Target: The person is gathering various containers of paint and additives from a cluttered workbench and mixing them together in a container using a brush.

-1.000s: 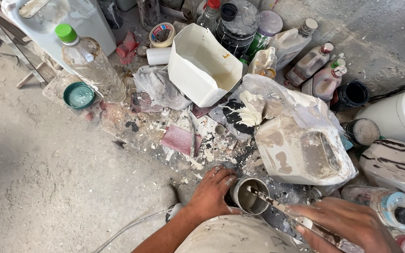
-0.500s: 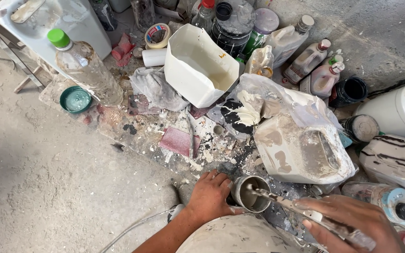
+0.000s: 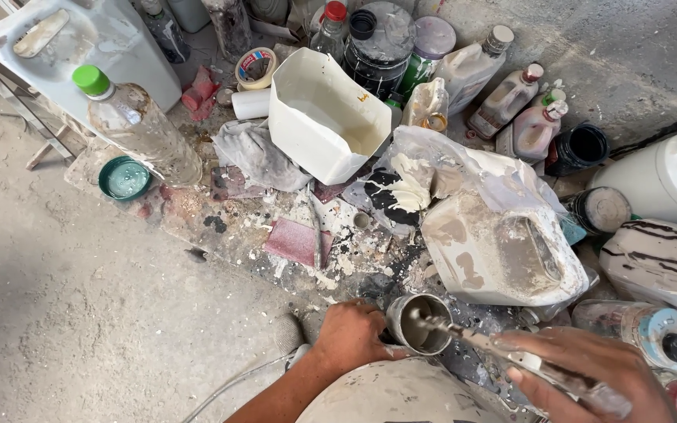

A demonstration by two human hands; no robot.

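Head view: left hand (image 3: 352,337) grips a small metal can (image 3: 419,323) on the floor, while right hand (image 3: 589,372) clasps a smeared stirring tool (image 3: 511,356) — tip in the can. Beyond lie a cut plastic jug (image 3: 503,251) and a white tub (image 3: 327,117) — bottles behind.

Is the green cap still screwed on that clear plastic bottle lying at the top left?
Yes, the green cap sits on the neck of the clear plastic bottle.

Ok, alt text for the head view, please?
Left hand steadies a small metal can on the paint-spattered floor while the right hand holds a stick in it; cut white jugs and bottles crowd behind.
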